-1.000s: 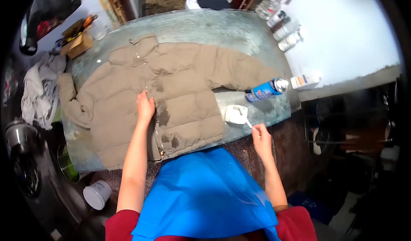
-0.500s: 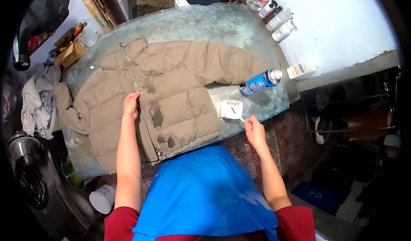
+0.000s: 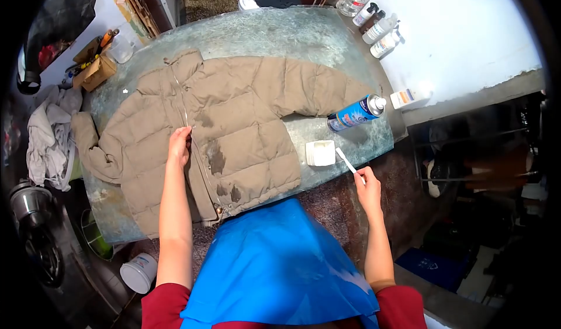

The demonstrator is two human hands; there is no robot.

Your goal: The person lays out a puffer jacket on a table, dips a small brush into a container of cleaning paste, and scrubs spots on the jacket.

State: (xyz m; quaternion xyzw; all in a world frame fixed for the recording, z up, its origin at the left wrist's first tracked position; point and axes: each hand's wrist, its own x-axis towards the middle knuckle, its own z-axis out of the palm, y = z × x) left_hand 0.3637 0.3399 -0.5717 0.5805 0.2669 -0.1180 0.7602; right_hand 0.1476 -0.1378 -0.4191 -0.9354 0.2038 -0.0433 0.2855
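Note:
A tan quilted jacket (image 3: pixel 251 95) lies spread on the table, with dark wet-looking patches beside its front zip. My left hand (image 3: pixel 180 146) is closed on the jacket's front edge at the zip. In my right hand (image 3: pixel 368 188) is a slim white toothbrush (image 3: pixel 349 163), held by its handle, head pointing up and left. The toothbrush head is just right of a small square white tub (image 3: pixel 320 153), apart from it. Behind the tub a blue spray can (image 3: pixel 353 114) leans or stands at a tilt in view, near the jacket's sleeve.
The worn green table (image 3: pixel 263 30) reaches away from me. Several bottles (image 3: pixel 383 29) line its back right edge, with a small white box (image 3: pixel 403 99) nearer. At the left are a cardboard box of tools (image 3: pixel 96 71), grey cloth (image 3: pixel 52 136) and a white bucket (image 3: pixel 139 272).
My right hand has moved right, lifting the toothbrush head out of the white tub. The tub has shifted slightly right. My left hand stays on the jacket.

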